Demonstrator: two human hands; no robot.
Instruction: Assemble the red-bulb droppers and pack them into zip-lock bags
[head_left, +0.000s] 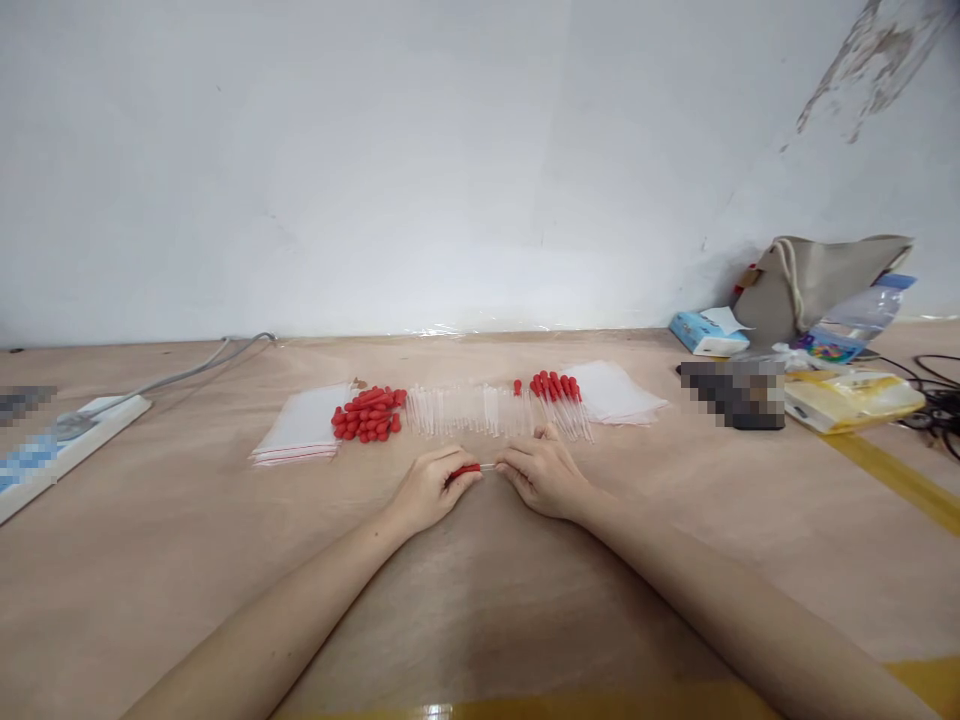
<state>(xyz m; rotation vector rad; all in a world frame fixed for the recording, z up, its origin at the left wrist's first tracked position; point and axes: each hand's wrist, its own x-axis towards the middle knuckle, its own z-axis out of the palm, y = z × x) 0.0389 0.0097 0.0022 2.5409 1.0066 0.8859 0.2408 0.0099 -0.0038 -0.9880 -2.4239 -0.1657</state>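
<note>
My left hand (pixel 435 488) pinches a red rubber dropper bulb (pixel 466 469) between thumb and fingers. Facing it, my right hand (pixel 546 472) is closed on a thin clear dropper tube (pixel 487 466), whose end meets the bulb's mouth; how far it sits inside I cannot tell. Behind my left hand lies a pile of loose red bulbs (pixel 367 415). A row of clear tubes (pixel 457 410) stretches beyond both hands. To the right of that row lie several droppers (pixel 559 390) with red bulbs on their tubes, and one more red bulb (pixel 517 387) shows beside them.
Stacks of clear plastic bags lie at the left (pixel 300 425) and right (pixel 619 392). A power strip (pixel 90 430) is at far left. Toward the right are tissue packs (pixel 709 332), (pixel 855 398), a grey bag (pixel 832 280), a plastic bottle (pixel 870 310) and black cables (pixel 941 400).
</note>
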